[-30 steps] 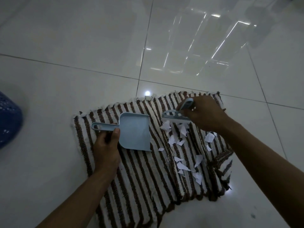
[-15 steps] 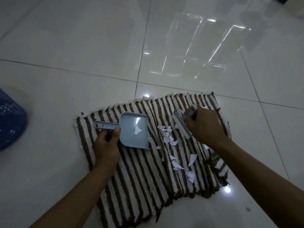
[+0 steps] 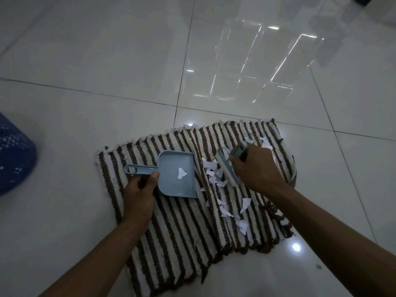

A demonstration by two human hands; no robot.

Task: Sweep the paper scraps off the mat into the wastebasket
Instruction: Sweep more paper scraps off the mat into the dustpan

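A brown-and-white striped mat (image 3: pixel 177 228) lies on the tiled floor. My left hand (image 3: pixel 139 194) grips the handle of a light blue dustpan (image 3: pixel 171 174) resting on the mat, with one white scrap (image 3: pixel 182 173) inside it. My right hand (image 3: pixel 255 168) holds a small light blue brush (image 3: pixel 228 166) just right of the pan's mouth. White paper scraps (image 3: pixel 212 171) are bunched between brush and pan. More scraps (image 3: pixel 235 213) trail toward me, and a few scraps (image 3: pixel 264 142) lie beyond my right hand. The blue wastebasket (image 3: pixel 12 155) stands on the floor at the far left.
Glossy white floor tiles (image 3: pixel 107 50) surround the mat on every side, with window reflections at the upper right. The mat's right edge (image 3: pixel 292 174) is rucked up. A dark object (image 3: pixel 364 0) shows at the top right corner.
The brush has swept leftward toward the dustpan, bunching scraps at its mouth. One scrap landed inside the pan. The dustpan has stayed in place.
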